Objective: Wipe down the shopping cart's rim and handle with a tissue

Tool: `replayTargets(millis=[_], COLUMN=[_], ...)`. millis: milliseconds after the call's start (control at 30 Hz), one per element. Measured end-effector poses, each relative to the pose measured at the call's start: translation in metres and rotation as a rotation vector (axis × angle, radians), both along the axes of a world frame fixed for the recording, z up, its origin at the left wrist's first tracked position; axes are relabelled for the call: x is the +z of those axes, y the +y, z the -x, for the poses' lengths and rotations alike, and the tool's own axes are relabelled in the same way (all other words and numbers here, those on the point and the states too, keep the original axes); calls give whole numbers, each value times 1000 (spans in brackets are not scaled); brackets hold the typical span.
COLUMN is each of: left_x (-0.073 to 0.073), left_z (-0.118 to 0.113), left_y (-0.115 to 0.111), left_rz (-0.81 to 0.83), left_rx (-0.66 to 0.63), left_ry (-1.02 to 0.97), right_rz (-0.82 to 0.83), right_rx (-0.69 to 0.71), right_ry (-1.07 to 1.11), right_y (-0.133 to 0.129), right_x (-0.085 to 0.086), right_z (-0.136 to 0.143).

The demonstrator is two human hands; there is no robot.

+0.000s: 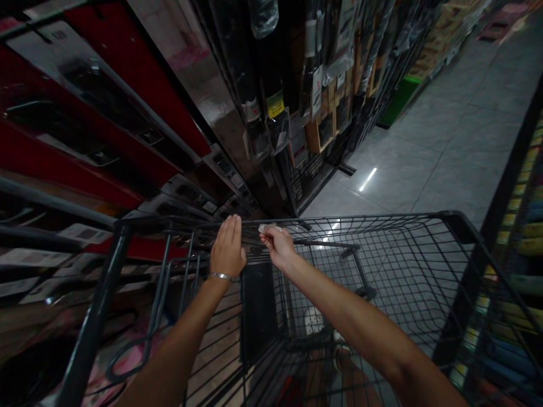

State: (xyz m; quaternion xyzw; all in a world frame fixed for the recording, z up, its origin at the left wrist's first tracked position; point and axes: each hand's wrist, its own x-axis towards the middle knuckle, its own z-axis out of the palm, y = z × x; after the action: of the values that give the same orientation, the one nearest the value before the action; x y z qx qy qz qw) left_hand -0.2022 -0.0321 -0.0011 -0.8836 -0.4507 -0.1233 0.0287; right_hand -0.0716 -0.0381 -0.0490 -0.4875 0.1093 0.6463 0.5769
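Observation:
A dark wire shopping cart [394,249] fills the lower view. My left hand [227,246], with a silver bracelet at the wrist, lies over the cart near its far rim, fingers stretched out and side by side. Just to its right, my right hand [278,246] is closed in a pinch on a small whitish piece [268,228], too blurred to name. A dark flat panel [258,311] of the cart's seat section lies below both hands. The wire basket shows the floor through its mesh.
Packaged goods [275,107] hang on a dark rack ahead. Red-backed shelf displays [97,102] stand close at left. Grey tiled floor [458,152] runs up to the right. Another shelf [526,226] borders the right side. A shoe [314,321] shows beneath the cart.

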Motion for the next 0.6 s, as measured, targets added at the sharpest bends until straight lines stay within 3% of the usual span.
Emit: replayTargets(millis=[267, 600], left_x=[-11, -20], left_z=[-13, -13], left_y=[-4, -4], left_rz=[-49, -88], left_rx=[82, 93], left_ry=[-86, -142], right_rz=[99, 205], right_rx=[-74, -117], right_ry=[-71, -171], right_y=[-2, -4], right_x=[-42, -95], right_z=[0, 4])
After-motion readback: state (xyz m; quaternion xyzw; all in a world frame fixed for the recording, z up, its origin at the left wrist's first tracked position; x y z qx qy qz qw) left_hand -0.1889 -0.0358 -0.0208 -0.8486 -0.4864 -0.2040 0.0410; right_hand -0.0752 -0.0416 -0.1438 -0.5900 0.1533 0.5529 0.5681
